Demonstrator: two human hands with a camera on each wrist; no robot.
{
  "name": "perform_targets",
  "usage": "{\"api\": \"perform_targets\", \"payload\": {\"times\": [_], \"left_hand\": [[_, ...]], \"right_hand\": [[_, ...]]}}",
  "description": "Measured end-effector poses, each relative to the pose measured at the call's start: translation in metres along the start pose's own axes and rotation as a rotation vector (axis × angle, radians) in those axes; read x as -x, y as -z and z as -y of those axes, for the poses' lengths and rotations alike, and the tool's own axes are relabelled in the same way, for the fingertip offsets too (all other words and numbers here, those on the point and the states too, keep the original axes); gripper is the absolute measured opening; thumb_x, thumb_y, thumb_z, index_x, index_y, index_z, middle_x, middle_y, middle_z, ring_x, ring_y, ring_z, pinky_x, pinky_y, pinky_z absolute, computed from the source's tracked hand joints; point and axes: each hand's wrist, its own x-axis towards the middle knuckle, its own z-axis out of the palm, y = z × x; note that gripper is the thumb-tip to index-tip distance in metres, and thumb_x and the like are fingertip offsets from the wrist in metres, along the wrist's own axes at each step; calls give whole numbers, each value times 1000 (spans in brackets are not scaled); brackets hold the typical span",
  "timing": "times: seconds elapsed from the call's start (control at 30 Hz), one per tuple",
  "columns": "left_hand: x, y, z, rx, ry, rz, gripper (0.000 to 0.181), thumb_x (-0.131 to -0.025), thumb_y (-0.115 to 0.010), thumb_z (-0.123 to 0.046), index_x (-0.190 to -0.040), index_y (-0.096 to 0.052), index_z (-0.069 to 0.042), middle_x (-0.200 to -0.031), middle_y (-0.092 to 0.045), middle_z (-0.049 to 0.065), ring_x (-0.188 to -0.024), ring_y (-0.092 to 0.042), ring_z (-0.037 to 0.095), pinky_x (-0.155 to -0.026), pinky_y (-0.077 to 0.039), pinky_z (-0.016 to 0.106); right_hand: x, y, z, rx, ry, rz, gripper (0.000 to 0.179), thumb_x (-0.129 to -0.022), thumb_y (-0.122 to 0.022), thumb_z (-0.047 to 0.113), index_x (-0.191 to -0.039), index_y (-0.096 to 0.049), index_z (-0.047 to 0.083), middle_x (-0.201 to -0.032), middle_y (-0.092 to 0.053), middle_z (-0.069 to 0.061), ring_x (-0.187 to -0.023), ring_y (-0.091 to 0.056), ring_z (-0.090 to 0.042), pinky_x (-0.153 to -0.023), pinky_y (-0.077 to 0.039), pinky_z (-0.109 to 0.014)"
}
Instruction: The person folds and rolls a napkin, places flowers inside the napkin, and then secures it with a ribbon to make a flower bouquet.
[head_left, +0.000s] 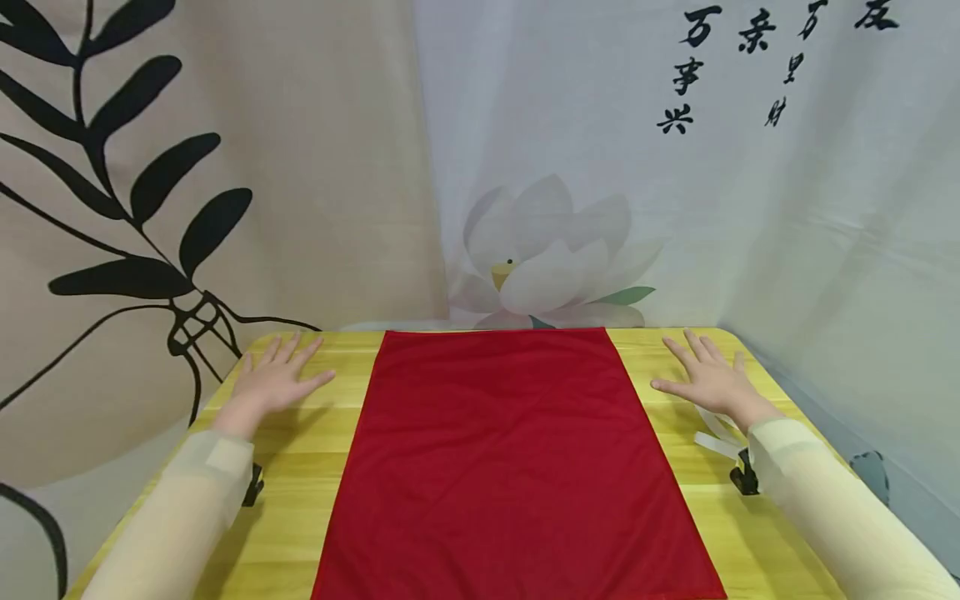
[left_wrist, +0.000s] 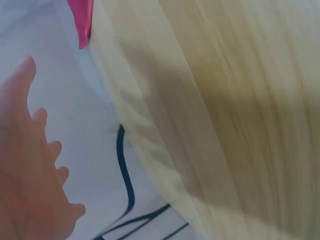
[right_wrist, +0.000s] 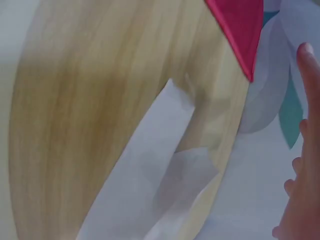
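Observation:
A red cloth (head_left: 517, 467) lies spread flat over the middle of the wooden table, reaching its far edge. My left hand (head_left: 273, 383) is held over the table to the left of the cloth, fingers spread and straight, its shadow falling on the wood. On the other side, my right hand (head_left: 708, 379) hovers likewise with spread fingers, to the right of the cloth. Neither hand holds anything. Each wrist view shows part of the hand, the left (left_wrist: 35, 170) and the right (right_wrist: 305, 195), along with a corner of the red cloth (right_wrist: 240, 35).
White strips (head_left: 716, 444) hang below the right wrist and look large in the right wrist view. Bare yellow wood (head_left: 307, 467) of the table shows on both sides of the cloth. Behind stands a curtain (head_left: 337, 167) printed with leaves, a lotus and characters.

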Motion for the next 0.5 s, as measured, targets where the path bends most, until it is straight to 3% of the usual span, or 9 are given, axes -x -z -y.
{"api": "perform_targets", "payload": {"times": [0.3, 0.5], "left_hand": [[12, -4, -17, -21, -69, -31, 80, -94, -35, -67, -157, -10, -23, -160, -2, 19, -142, 1, 48, -101, 2, 74], [15, -8, -34, -9, -134, -71, 77, -95, -37, -66, -156, -18, -23, -160, -11, 16, -143, -8, 46, -103, -6, 73]], "right_hand": [[9, -7, 28, 50, 129, -10, 91, -87, -52, 69, -156, -18, 20, -160, -6, -19, -141, -10, -48, -97, 0, -78], [18, -14, 51, 25, 214, -22, 90, -86, -56, 66, -156, -18, 24, -161, -6, -15, -142, -11, -45, -99, -1, -76]]}}
